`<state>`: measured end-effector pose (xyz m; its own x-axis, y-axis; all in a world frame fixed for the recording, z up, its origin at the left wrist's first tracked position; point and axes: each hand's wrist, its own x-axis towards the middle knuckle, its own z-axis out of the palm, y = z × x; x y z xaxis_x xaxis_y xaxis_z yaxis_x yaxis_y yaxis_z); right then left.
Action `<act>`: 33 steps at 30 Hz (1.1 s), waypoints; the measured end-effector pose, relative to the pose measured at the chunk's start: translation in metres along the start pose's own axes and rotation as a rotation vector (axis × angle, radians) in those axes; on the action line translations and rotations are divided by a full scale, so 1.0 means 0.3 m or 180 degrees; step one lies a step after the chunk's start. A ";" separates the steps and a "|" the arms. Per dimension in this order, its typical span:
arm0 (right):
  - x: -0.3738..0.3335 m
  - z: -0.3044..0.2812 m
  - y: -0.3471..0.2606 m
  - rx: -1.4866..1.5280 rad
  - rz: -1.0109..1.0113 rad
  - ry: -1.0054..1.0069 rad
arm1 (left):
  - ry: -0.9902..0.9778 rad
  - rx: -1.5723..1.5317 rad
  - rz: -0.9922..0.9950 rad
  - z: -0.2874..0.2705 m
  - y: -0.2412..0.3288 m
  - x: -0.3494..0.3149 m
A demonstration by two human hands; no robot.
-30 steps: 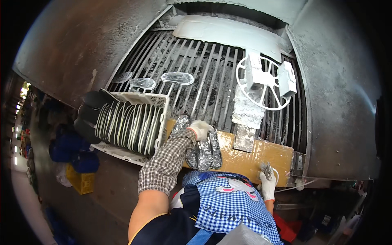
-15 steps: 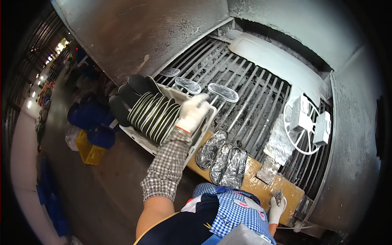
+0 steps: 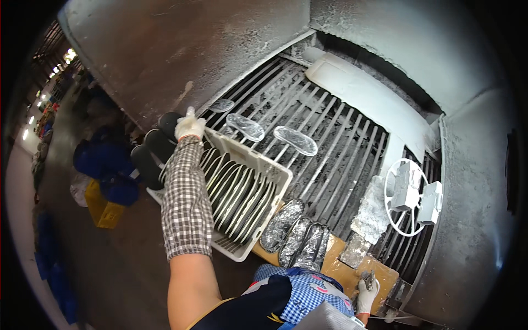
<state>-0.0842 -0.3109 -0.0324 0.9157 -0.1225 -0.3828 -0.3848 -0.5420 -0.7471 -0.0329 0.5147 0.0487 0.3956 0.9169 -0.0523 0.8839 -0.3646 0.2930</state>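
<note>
My left hand [image 3: 190, 125], in a white glove, is closed at the top of the black shoe soles [image 3: 147, 165] at the far left end of a pale plastic crate [image 3: 239, 254]. Its fingertips are partly hidden. My forearm, in a checked sleeve, crosses over the crate. Several dark soles with pale edges [image 3: 242, 201] stand on edge in a row inside it. Low on the right, my gloved right hand [image 3: 366, 297] is closed round a small grey, crusted metal tool [image 3: 367, 279] whose kind is unclear.
Metal bars [image 3: 324, 165] form a dusty rack inside a metal booth [image 3: 181, 49]. Oval pieces [image 3: 296, 140] sit on it. Film-wrapped pieces [image 3: 281, 224] lie by brown cardboard [image 3: 335, 264]. A white wheel with boxes [image 3: 407, 192] stands right; a yellow basket [image 3: 103, 206] is left.
My left hand has moved from the crate's right side to the black soles at its far left end. My right hand stays low, still holding the grey tool. The view has shifted slightly.
</note>
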 end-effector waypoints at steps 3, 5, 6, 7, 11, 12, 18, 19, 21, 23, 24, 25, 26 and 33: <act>-0.008 0.015 0.000 0.0269 0.0021 0.0028 | -0.0174 0.0074 -0.0025 0.015 0.009 0.047; -0.015 0.012 -0.035 0.0128 0.0090 0.0078 | 0.0017 0.0133 -0.0038 0.074 0.017 0.076; -0.021 0.018 -0.051 0.0085 0.0149 0.0042 | 0.0066 0.0085 -0.0072 0.067 0.031 0.074; -0.030 0.019 -0.056 0.0042 0.0207 0.0006 | 0.0082 0.0100 -0.0056 0.077 0.037 0.068; 0.022 0.040 0.032 0.0399 -0.0067 0.0178 | 0.0707 -0.0338 -0.0245 0.145 -0.015 0.055; 0.019 0.043 0.037 0.0391 -0.0050 0.0158 | 0.0757 -0.0404 -0.0220 0.131 -0.015 0.038; 0.007 0.052 -0.039 0.0285 0.0254 -0.0084 | 0.1165 -0.0175 0.0508 -0.077 0.064 -0.042; 0.003 0.046 -0.028 0.0283 0.0253 -0.0115 | 0.1332 -0.0100 0.0649 -0.135 0.092 -0.083; 0.013 0.039 -0.011 0.0280 0.0203 -0.0214 | 0.1962 -0.0759 0.1012 -0.241 0.119 -0.160; 0.018 0.029 0.015 0.0133 0.0058 -0.0280 | 0.2308 -0.1501 0.1477 -0.299 0.182 -0.236; 0.034 0.029 0.030 0.0258 -0.0062 -0.0268 | 0.1985 -0.2612 0.1803 -0.323 0.182 -0.263; 0.042 0.029 0.042 0.0168 -0.0084 -0.0316 | 0.1584 -0.3706 0.2146 -0.349 0.207 -0.302; 0.044 0.024 0.046 0.0064 -0.0076 -0.0330 | 0.1119 -0.4084 0.2145 -0.389 0.252 -0.393; -0.033 -0.010 0.008 0.0192 0.0262 -0.0262 | -0.0685 -0.4389 0.2093 -0.287 0.427 -0.761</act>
<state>-0.0940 -0.3134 -0.0289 0.8690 -0.0947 -0.4856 -0.4669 -0.4817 -0.7416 -0.0315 0.2726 0.1805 0.7443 0.5756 0.3386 -0.3165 -0.1424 0.9378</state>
